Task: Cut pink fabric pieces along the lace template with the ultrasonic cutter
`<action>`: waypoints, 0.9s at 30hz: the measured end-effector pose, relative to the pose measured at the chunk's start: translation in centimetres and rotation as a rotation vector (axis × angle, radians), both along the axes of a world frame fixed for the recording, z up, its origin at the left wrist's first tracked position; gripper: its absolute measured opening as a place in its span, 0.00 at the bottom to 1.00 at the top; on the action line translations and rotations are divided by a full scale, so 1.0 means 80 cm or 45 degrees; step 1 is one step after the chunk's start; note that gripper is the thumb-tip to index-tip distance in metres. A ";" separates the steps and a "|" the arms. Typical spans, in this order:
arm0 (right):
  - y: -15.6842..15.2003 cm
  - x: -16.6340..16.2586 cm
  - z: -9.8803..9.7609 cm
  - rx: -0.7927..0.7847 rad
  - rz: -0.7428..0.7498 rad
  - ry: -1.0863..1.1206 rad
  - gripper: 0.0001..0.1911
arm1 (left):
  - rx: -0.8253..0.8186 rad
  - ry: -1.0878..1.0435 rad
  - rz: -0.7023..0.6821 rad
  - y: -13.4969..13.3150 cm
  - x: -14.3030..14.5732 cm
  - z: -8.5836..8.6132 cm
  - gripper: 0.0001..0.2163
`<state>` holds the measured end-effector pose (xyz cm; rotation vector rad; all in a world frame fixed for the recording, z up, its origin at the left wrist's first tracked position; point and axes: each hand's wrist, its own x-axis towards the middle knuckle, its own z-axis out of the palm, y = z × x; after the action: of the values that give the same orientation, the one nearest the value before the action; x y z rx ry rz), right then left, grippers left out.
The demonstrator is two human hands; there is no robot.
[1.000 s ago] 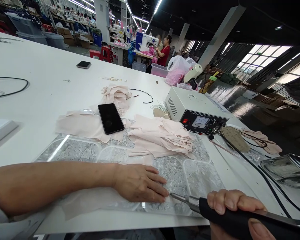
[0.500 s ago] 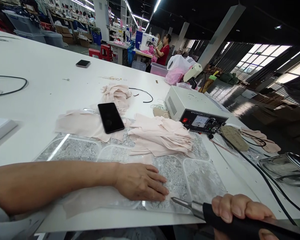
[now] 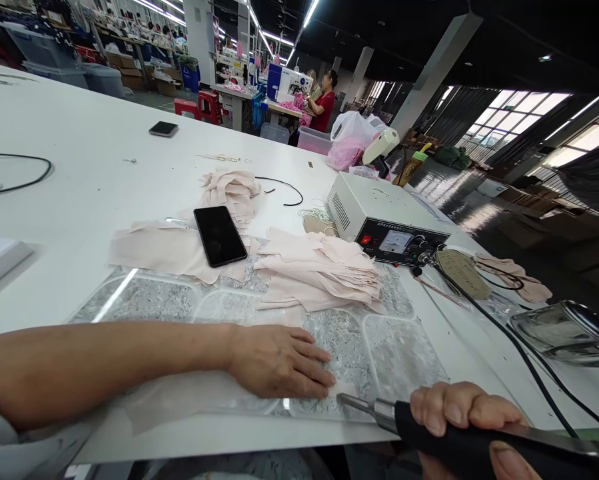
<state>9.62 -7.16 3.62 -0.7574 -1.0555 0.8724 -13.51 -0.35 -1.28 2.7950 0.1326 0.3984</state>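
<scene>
My left hand (image 3: 279, 360) lies flat, fingers stretched out, pressing a pale pink fabric piece (image 3: 179, 399) onto a grey patterned glass plate (image 3: 404, 353). My right hand (image 3: 469, 420) is wrapped round the black handle of a cutting tool (image 3: 479, 443). Its metal tip (image 3: 352, 401) touches the fabric edge just beside my left fingertips. A black cable (image 3: 519, 347) runs from the tool toward a white control box (image 3: 379, 217) with a dial and a red light.
A stack of pink fabric pieces (image 3: 319, 270) and a black phone (image 3: 220, 235) lie behind the plate. More fabric (image 3: 232, 190), a second phone (image 3: 163, 129), a metal bowl (image 3: 564, 330) and plastic bags (image 3: 352, 140) sit around. People work at sewing machines far back.
The tool tip has stayed at my left fingertips, shifting only slightly along the fabric edge. My left hand has kept still on the fabric.
</scene>
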 end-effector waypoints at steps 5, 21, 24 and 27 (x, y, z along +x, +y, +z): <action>0.002 0.003 -0.001 0.014 0.035 0.018 0.10 | -0.044 0.016 0.013 0.000 0.001 0.001 0.13; 0.003 0.017 -0.013 0.050 -0.018 0.079 0.06 | -0.188 -0.036 0.072 0.003 -0.003 0.018 0.16; 0.006 0.023 -0.016 0.081 -0.017 0.048 0.06 | -0.164 -0.011 0.115 0.010 -0.008 0.027 0.13; 0.006 0.030 -0.022 0.092 -0.029 0.012 0.06 | -0.124 0.005 0.127 0.018 -0.013 0.034 0.11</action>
<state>12.05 -6.65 1.85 -0.7030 -1.0628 0.8139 -14.54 1.07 1.47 2.7005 0.2857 0.3996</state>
